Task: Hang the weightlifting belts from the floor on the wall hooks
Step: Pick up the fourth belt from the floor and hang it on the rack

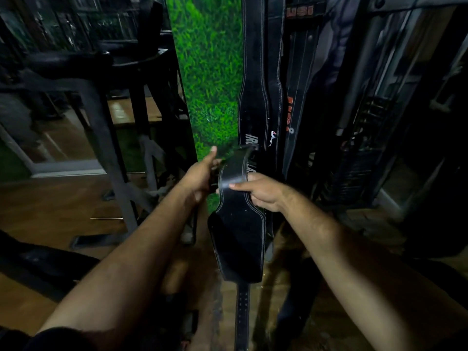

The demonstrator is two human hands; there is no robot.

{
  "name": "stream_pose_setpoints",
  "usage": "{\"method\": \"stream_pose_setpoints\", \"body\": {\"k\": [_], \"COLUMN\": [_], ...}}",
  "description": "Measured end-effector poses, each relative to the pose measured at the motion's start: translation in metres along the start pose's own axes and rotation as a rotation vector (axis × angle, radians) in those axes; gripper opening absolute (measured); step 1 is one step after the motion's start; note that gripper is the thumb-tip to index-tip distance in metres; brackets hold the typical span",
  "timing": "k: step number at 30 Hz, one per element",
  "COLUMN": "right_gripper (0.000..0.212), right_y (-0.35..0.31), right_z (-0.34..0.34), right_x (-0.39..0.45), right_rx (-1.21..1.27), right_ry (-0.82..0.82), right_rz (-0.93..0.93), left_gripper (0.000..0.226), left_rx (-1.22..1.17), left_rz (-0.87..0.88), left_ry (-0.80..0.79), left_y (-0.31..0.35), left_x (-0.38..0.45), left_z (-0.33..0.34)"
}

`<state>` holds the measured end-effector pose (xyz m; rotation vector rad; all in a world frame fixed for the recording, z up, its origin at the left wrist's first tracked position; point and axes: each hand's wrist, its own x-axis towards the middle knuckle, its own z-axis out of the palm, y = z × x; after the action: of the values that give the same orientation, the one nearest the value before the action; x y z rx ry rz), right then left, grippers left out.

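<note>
Two bare forearms reached toward the wall, the left hand (202,173) apparently gripping the buckle end of a black weightlifting belt (236,239), though shadow hid its fingers, and the right hand (260,191) pinching the strap's edge. The perforated tail dangled toward the wooden floor (50,206). Hung belts (255,84) crowded the wall ahead; the tail risked snagging them.

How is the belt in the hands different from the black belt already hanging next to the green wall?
The held belt is gripped by the left hand and the right hand, bent over at its top; the hanging belt hangs straight. The held belt sits lower, its holed strap dangling. Both are black with pale stitching.
</note>
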<state>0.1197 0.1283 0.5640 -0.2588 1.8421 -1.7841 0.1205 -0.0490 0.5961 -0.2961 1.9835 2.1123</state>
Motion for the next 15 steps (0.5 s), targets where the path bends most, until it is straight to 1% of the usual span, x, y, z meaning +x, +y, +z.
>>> {"method": "stream_pose_setpoints", "body": {"k": [3, 5, 6, 7, 8, 10, 12, 13, 14, 15], "right_gripper": [0.029, 0.023, 0.024, 0.026, 0.031, 0.042, 0.066, 0.073, 0.071, 0.061], "right_y": [-0.01, -0.015, -0.017, -0.02, -0.022, -0.031, -0.039, -0.043, -0.045, -0.049], "right_z": [-0.002, -0.004, -0.006, -0.006, -0.009, -0.013, -0.015, -0.015, -0.015, -0.014], "right_x": [0.003, 0.01, 0.014, 0.017, 0.024, 0.036, 0.049, 0.055, 0.061, 0.067], "right_rx": [-0.099, -0.167, -0.184, -0.185, -0.157, -0.061, -0.011, -0.012, 0.0, 0.014], "right_ry": [-0.066, -0.084, -0.069, -0.047, -0.01, 0.114, 0.246, 0.298, 0.356, 0.42], "right_rz": [0.076, 0.118, 0.129, 0.128, 0.116, 0.083, 0.072, 0.058, 0.019, -0.046], "left_gripper": [0.029, 0.006, 0.011, 0.02, 0.024, 0.022, 0.02, 0.021, 0.022, 0.023], "left_rx": [-0.122, -0.178, -0.199, -0.199, -0.191, -0.119, -0.055, -0.035, -0.022, -0.006], "left_rz": [0.013, 0.029, 0.053, 0.097, 0.149, 0.252, 0.339, 0.376, 0.414, 0.447], "left_ry": [-0.003, 0.031, 0.045, 0.038, 0.021, -0.001, 0.007, 0.014, 0.016, 0.014], "left_y": [0.02, 0.025, 0.026, 0.026, 0.025, 0.021, 0.015, 0.013, 0.011, 0.01], "left_x": [0.016, 0.028, 0.035, 0.042, 0.045, 0.048, 0.054, 0.057, 0.061, 0.066], "left_z": [0.005, 0.003, 0.002, 0.001, 0.001, -0.001, -0.004, -0.006, -0.007, -0.01]}}
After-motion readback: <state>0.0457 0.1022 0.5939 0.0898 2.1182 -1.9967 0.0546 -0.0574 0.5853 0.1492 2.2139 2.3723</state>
